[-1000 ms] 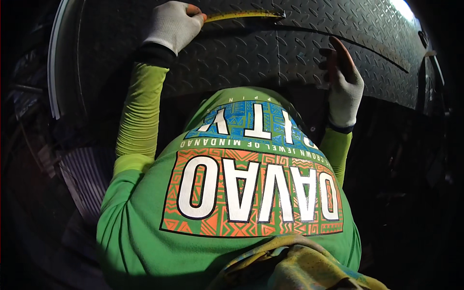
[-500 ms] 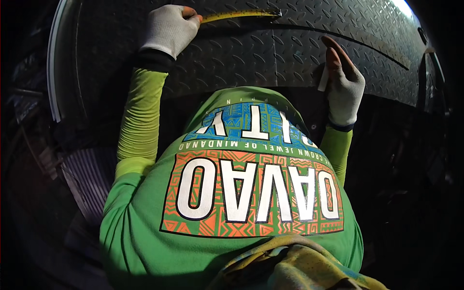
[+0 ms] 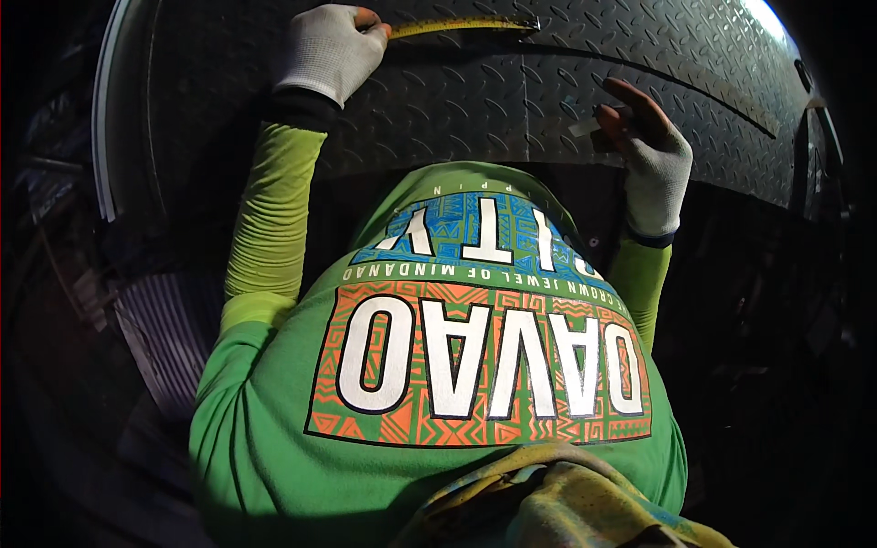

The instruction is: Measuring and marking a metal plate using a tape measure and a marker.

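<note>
My left hand [image 3: 331, 53], in a white knit glove with bare fingertips, is closed on a yellow tape measure [image 3: 461, 24]. The tape's blade runs rightward from my fingers, and its dark tip ends over a dark steel tread plate [image 3: 475, 96]. Low over the plate's near right part, my right hand [image 3: 656, 160] wears a matching glove. A small flat whitish piece [image 3: 582, 128] juts from between its thumb and fingers; its exact kind is unclear. The tape's case is not visible.
A dark curved band [image 3: 676, 75] crosses the plate behind my right hand; I cannot tell whether it is a gap or a shadow. A pale metal edge [image 3: 108, 119] bounds the left side. Below it, a ribbed grey surface [image 3: 164, 338] shows in the dark.
My right hand has turned, and the whitish piece now points left, away from the palm. My left hand and the tape have shifted slightly right in the picture.
</note>
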Motion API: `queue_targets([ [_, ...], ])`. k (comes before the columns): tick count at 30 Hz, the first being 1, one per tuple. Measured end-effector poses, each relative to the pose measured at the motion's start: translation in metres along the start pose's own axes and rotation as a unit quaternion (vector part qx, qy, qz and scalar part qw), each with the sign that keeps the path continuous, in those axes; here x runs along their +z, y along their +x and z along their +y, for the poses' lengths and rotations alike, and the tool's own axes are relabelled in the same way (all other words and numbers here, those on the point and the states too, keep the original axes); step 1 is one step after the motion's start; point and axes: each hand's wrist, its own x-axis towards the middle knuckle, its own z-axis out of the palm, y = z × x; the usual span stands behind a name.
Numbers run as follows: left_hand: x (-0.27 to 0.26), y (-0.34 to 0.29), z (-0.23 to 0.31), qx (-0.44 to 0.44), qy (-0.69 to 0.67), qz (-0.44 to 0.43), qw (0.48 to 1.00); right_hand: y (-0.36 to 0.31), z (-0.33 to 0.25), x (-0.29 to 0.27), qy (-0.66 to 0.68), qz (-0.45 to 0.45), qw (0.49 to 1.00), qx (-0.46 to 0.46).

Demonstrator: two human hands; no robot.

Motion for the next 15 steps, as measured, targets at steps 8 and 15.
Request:
queue_targets([
  [8,0.015,0.004,-0.011,0.035,0.017,0.04,0.998,0.0,0.005,-0.002,-0.06,0.023,0.998,0.022],
  [15,0.031,0.009,-0.02,0.028,-0.017,0.072,0.997,0.001,0.009,-0.003,-0.081,0.047,0.996,0.01],
])
